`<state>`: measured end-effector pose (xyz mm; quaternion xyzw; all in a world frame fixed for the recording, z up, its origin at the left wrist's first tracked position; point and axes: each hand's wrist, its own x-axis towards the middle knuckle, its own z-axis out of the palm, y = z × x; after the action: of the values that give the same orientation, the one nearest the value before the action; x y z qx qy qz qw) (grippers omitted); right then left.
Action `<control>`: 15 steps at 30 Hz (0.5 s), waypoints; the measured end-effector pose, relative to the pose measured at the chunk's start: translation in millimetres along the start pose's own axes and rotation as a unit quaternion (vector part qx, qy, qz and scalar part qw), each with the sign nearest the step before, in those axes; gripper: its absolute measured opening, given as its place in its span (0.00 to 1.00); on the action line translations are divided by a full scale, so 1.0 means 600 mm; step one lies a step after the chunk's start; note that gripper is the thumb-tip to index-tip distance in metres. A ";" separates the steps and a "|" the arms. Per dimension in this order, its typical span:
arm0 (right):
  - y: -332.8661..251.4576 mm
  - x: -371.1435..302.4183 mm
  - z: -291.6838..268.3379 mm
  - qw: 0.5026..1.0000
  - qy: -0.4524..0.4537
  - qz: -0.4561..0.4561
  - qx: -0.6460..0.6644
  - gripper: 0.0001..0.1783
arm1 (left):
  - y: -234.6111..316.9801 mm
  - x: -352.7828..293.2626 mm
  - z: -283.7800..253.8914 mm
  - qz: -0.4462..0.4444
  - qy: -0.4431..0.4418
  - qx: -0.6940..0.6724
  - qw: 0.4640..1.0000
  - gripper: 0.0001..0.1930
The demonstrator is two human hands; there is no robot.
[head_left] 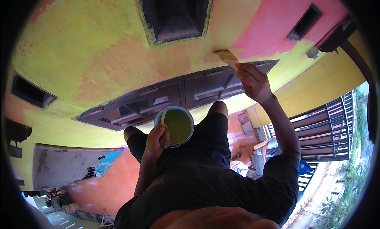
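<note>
My right hand (253, 81) is raised and wrapped around the handle of a flat paintbrush (227, 57). The brush's bristles rest against the wall (134, 67), close to where a pink patch meets yellow-green and peach paint. In front of my lap, my left hand (157, 139) grips the handle of a paint bucket (193, 128). Green paint (178, 126) fills the inside; how deep it is I cannot tell. A pale strip, perhaps part of the handle, rises from my left fist across the rim.
A dark framed double window (182, 90) lies below the brush, with a recessed dark vent (176, 15) above. Black railings (324, 130) run along the right. Far below are an orange tiled floor (99, 193), a grey door panel (67, 165) and a wooden stool (259, 145).
</note>
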<state>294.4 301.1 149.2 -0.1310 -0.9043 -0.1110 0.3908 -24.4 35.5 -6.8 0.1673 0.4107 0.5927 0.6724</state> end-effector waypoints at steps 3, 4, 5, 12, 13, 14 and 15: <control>0.031 0.058 -0.050 0.996 0.082 -0.016 -0.039 0.16 | -0.002 0.004 0.002 0.007 0.001 0.009 1.000 0.08; 0.039 0.072 -0.061 0.991 0.117 -0.045 -0.048 0.16 | -0.001 0.004 0.001 0.008 -0.004 0.011 1.000 0.08; 0.043 0.079 -0.066 0.988 0.140 -0.045 -0.056 0.15 | 0.000 0.004 0.000 0.009 -0.009 0.013 1.000 0.08; 0.016 -0.019 0.027 0.996 0.050 -0.054 -0.044 0.18 | -0.002 0.000 -0.002 0.000 -0.005 -0.009 1.000 0.08; 0.009 -0.039 0.042 0.999 0.024 -0.035 -0.031 0.20 | -0.002 0.001 -0.003 -0.001 -0.005 -0.011 1.000 0.08; 0.000 -0.056 0.057 1.000 0.006 -0.024 -0.010 0.21 | -0.001 0.000 -0.002 -0.003 -0.005 -0.013 1.000 0.08; -0.007 -0.069 0.068 1.000 0.009 -0.016 0.013 0.22 | -0.001 0.000 -0.002 -0.005 -0.006 -0.012 1.000 0.08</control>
<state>292.8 303.3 91.3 -0.1107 -0.9040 -0.1063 0.3991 -25.0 35.2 -7.9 0.1607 0.4006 0.5935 0.6794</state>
